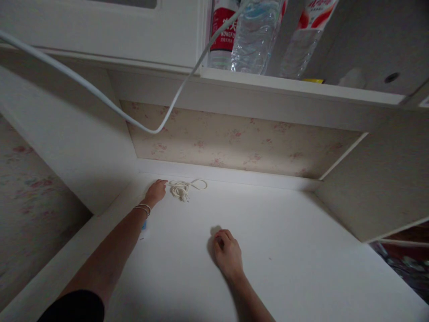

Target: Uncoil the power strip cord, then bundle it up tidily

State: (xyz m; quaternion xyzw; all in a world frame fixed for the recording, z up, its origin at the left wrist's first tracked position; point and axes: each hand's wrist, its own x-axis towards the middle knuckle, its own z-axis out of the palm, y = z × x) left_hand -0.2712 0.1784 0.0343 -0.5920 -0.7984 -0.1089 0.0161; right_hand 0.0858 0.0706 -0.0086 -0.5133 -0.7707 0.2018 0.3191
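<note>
My left hand [157, 191] reaches to the back left of the white desk surface, a bangle on its wrist. Its fingers are closed at the left end of a white power cord [181, 190]. The cord lies in a loose, tangled coil with a plug at its front and one loop stretching right. Under my left forearm, a small blue-and-white item [144, 225] is partly hidden. My right hand [229, 252] is over the middle of the desk, fingers curled in, with nothing visible in them.
A white cable [154, 131] hangs in a loop across the upper view. Above, a shelf [301, 91] holds several plastic bottles [256, 38]. A white cabinet door [100, 31] is at upper left. Side panels and a flowered back wall [231, 138] enclose the desk.
</note>
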